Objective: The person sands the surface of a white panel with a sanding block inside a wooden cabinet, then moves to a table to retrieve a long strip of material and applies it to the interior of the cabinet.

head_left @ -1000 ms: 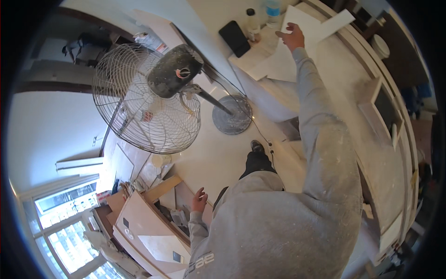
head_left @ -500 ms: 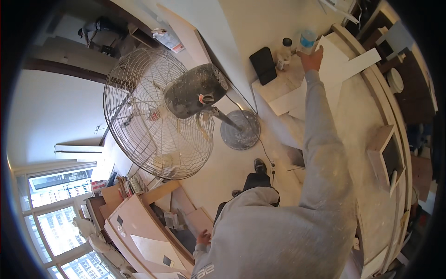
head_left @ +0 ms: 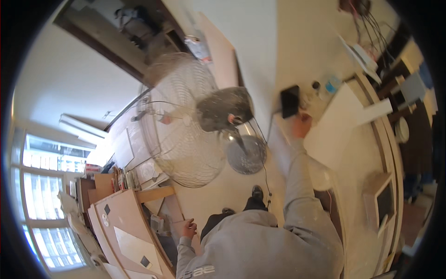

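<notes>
My right hand (head_left: 302, 124), smeared by motion, is over the table just below a black phone (head_left: 290, 101). The phone leans at the wall; whether my fingers touch it I cannot tell. Beyond the hand stand a clear water bottle (head_left: 331, 86) with a blue label and a blurred bottle with a dark cap (head_left: 316, 85), both apart from my hand. My left hand (head_left: 188, 229) hangs low at my left side with its fingers loosely apart and nothing in them. Nearest to it are the stacked boards and panels (head_left: 134, 232).
A large dusty standing fan (head_left: 225, 109) rises ahead, its round base (head_left: 246, 155) on the floor and its cord trailing right. White boards (head_left: 337, 123) lie on the curved table. A small open box (head_left: 378, 200) sits farther down it. Another person (head_left: 134, 23) bends in the far doorway.
My right hand has left the water bottle, which now stands on the table, and moved back and left toward the phone. The view has turned.
</notes>
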{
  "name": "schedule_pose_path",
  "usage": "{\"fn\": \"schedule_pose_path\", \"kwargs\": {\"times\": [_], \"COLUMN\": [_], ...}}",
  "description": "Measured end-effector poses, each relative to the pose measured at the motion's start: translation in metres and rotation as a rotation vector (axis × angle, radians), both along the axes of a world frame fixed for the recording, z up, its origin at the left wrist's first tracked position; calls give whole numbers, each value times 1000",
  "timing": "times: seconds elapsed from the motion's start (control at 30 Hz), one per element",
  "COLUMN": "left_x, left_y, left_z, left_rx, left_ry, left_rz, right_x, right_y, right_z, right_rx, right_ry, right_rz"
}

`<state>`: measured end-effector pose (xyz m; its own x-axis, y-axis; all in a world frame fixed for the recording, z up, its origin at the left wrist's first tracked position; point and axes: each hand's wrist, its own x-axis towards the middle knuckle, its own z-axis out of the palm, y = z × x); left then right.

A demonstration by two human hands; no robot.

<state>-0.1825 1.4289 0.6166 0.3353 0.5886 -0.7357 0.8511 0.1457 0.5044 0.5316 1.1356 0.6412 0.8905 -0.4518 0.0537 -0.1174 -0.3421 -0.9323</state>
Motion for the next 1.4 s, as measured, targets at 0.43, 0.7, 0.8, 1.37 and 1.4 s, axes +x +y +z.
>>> {"fn": "schedule_pose_path", "kwargs": {"times": [0.43,0.7,0.8,1.37,1.4], "left_x": [-87,-92,-73,-79,-81], "left_y": [-23,-12,-4,-57,-61], "left_z": [-16,-14,-20,-13,-11], "left_rx": [-133,-189,-163,-92,-92], "left_ry": [245,200,133,126,131], "left_rz": [38,11,105,168,168], "right_x": [-2,-2,0,110,111], "right_y": [16,23,-4,-119,-119], "right_z": [0,25,40,42,41], "right_rx": [-76,-3,45,-245,-215], "right_ry": [100,50,-29,-30,-19], "right_rz": [-75,-140,-202,-42,-13]}}
